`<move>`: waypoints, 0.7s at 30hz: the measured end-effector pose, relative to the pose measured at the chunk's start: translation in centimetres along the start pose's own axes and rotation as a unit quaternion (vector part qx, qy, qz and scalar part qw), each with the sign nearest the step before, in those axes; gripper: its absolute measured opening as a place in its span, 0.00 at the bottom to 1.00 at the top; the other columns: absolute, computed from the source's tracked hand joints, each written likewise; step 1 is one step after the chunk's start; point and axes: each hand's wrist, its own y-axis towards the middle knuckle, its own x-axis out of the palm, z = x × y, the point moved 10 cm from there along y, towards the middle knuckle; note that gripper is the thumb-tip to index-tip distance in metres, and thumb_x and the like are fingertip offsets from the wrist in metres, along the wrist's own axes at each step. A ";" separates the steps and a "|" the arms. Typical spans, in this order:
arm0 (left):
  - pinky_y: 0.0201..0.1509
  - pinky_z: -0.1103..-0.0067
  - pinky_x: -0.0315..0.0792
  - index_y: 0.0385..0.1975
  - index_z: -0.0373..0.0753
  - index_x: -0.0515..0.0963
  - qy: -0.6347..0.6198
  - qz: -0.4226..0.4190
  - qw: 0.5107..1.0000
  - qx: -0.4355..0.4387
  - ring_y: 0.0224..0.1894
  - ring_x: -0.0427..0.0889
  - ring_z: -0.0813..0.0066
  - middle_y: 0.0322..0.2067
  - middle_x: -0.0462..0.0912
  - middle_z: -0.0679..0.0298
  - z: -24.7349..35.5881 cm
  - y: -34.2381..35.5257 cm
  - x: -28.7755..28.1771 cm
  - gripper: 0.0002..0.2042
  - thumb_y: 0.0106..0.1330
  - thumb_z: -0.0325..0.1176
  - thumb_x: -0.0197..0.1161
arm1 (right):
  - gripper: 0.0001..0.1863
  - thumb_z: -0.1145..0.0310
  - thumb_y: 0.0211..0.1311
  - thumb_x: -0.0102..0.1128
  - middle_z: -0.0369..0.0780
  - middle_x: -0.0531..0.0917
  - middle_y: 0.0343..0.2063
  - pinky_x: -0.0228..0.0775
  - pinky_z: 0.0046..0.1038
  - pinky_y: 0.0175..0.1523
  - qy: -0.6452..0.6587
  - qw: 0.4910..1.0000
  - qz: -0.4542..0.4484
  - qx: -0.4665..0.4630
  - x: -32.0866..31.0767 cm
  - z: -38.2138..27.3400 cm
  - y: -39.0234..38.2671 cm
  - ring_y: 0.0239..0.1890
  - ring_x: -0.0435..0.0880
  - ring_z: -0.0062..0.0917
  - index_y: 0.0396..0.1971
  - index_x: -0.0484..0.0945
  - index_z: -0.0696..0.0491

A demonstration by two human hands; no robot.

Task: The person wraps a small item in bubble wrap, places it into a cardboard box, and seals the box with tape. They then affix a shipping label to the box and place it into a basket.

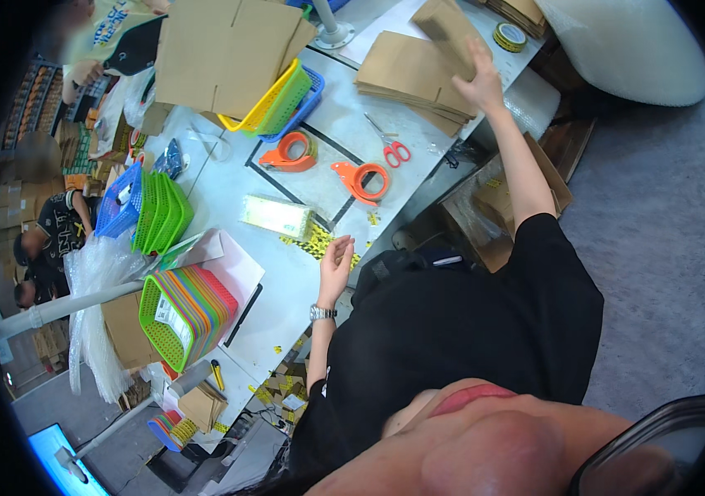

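Observation:
My right hand reaches to the far right of the table, its fingers on the edge of a flattened cardboard box that is tilted up. Under and beside it lies a stack of flattened cardboard boxes. My left hand, with a metal watch on the wrist, is loosely curled and holds nothing visible. It hovers by the near table edge beside yellow-and-black tape pieces. Just beyond that hand lies a pale, wrapped rectangular pack.
Two orange tape dispensers and red-handled scissors lie mid-table. Stacked colourful baskets stand left, green ones beyond. A tape roll sits far right, near a bubble-wrap roll. Other people are across the table.

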 end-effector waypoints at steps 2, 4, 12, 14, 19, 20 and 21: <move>0.58 0.76 0.72 0.55 0.33 0.72 0.032 -0.046 0.998 0.014 0.54 0.79 0.72 0.52 0.81 0.56 1.1 2.6 1.9 0.16 0.73 0.35 0.58 | 0.47 0.65 0.42 0.73 0.50 0.78 0.55 0.71 0.37 0.60 0.093 0.991 0.065 0.070 -3.7 3.1 0.8 0.57 0.78 0.43 0.67 0.63 0.50; 0.56 0.77 0.73 0.53 0.33 0.74 0.025 -0.092 0.995 0.036 0.51 0.81 0.74 0.50 0.82 0.58 2.4 5.9 4.2 0.16 0.72 0.36 0.59 | 0.41 0.68 0.45 0.72 0.48 0.83 0.48 0.75 0.31 0.55 0.161 0.965 0.125 0.163 -6.2 6.3 0.7 0.50 0.84 0.37 0.63 0.67 0.56; 0.47 0.77 0.77 0.51 0.29 0.75 -0.083 -0.034 0.991 -0.095 0.47 0.82 0.71 0.46 0.83 0.56 8.9 26.1 11.2 0.33 0.59 0.55 0.70 | 0.27 0.78 0.52 0.67 0.43 0.79 0.49 0.71 0.27 0.56 0.359 0.839 0.341 0.227 -11.7 11.8 -4.8 0.50 0.79 0.27 0.54 0.71 0.63; 0.41 0.77 0.78 0.48 0.27 0.75 -0.106 0.028 0.985 -0.133 0.43 0.82 0.69 0.44 0.82 0.53 9.4 30.4 13.1 0.37 0.55 0.59 0.71 | 0.28 0.79 0.52 0.66 0.44 0.77 0.52 0.68 0.29 0.59 0.397 0.813 0.349 0.244 -13.0 12.2 -7.2 0.53 0.77 0.28 0.55 0.69 0.63; 0.24 0.77 0.72 0.42 0.28 0.77 -0.055 0.148 0.975 -0.157 0.30 0.80 0.73 0.37 0.82 0.55 4.2 38.5 17.5 0.30 0.55 0.52 0.74 | 0.30 0.80 0.54 0.63 0.45 0.75 0.53 0.68 0.31 0.60 0.396 0.807 0.335 0.282 -16.0 9.1 -11.8 0.54 0.77 0.31 0.58 0.66 0.64; 0.22 0.77 0.71 0.41 0.28 0.77 -0.064 0.188 0.971 -0.134 0.28 0.80 0.74 0.36 0.82 0.56 0.3 40.6 15.4 0.28 0.56 0.49 0.75 | 0.30 0.80 0.54 0.63 0.45 0.75 0.53 0.68 0.31 0.60 0.417 0.809 0.311 0.273 -15.5 7.9 -11.2 0.54 0.76 0.31 0.58 0.66 0.64; 0.20 0.77 0.69 0.40 0.28 0.78 -0.070 0.210 0.969 -0.111 0.27 0.79 0.75 0.35 0.82 0.56 -1.6 41.7 14.6 0.25 0.56 0.46 0.75 | 0.30 0.79 0.54 0.63 0.45 0.75 0.53 0.68 0.31 0.60 0.424 0.813 0.297 0.265 -15.4 7.7 -11.4 0.54 0.76 0.31 0.59 0.66 0.64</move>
